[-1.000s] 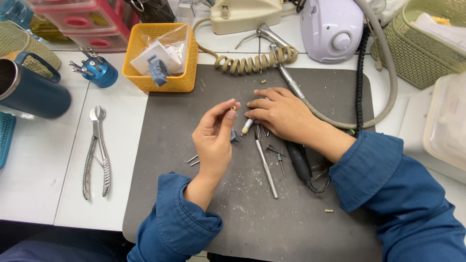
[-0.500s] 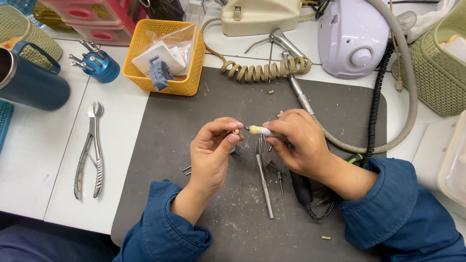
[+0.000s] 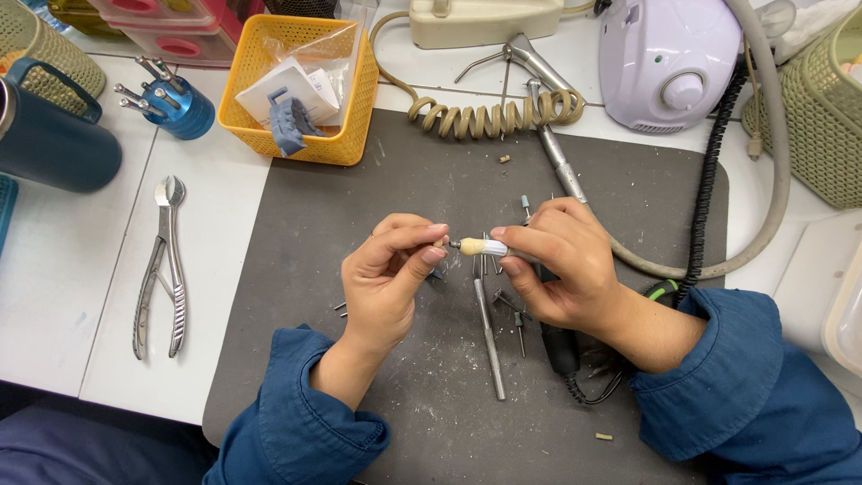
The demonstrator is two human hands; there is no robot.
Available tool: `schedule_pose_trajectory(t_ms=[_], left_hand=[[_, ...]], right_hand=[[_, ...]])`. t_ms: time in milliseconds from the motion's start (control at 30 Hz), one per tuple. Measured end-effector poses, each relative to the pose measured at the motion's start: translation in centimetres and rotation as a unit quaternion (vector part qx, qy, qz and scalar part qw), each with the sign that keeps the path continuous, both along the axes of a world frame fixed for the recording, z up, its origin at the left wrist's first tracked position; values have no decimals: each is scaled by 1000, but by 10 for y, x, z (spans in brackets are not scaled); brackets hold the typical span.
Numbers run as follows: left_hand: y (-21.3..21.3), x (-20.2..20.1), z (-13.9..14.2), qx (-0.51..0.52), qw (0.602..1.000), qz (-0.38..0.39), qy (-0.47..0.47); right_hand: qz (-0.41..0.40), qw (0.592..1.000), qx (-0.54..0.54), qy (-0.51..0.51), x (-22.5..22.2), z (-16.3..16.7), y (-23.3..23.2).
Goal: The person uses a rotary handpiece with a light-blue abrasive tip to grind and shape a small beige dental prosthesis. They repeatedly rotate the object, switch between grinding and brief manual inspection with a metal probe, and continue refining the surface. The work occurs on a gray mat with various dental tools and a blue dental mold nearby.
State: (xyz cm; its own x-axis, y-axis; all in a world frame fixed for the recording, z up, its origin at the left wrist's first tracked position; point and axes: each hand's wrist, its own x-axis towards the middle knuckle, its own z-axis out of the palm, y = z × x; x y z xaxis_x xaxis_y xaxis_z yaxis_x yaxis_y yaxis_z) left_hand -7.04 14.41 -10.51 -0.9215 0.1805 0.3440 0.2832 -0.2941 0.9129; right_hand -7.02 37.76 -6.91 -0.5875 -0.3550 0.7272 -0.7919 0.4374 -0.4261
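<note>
Over the dark grey mat (image 3: 377, 207), my right hand (image 3: 561, 269) grips a rotary handpiece (image 3: 498, 249) whose pale, rounded tip points left. My left hand (image 3: 391, 269) pinches a very small piece (image 3: 439, 242) between thumb and forefinger, right at that tip. The piece is mostly hidden by my fingers. The handpiece's black cord (image 3: 709, 207) runs from under my right wrist up to a lilac motor unit (image 3: 669, 58). Several small metal burs (image 3: 516, 314) and a long thin metal tool (image 3: 489, 337) lie on the mat under my hands.
Metal pliers (image 3: 162, 269) lie on the white table at left, beside a dark blue mug (image 3: 49, 144) and a blue bur holder (image 3: 175, 108). A yellow basket (image 3: 346, 117) with packets stands behind. A coiled beige cord (image 3: 489, 117) and woven green baskets (image 3: 822, 117) sit at back.
Both hands have lifted off the mat and drawn closer to me. The handpiece tip now points at the piece pinched in my left fingers.
</note>
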Motion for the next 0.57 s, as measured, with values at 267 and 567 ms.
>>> schedule_pose_trajectory(t_ms=[267,567], left_hand=[[3,0,5,58,998,-20,-28],[3,1,7,32,999,-28,-2]], right_hand=[[7,1000,7,-7,1,1,-1],[3,1000,2,-11,3,-2,0]])
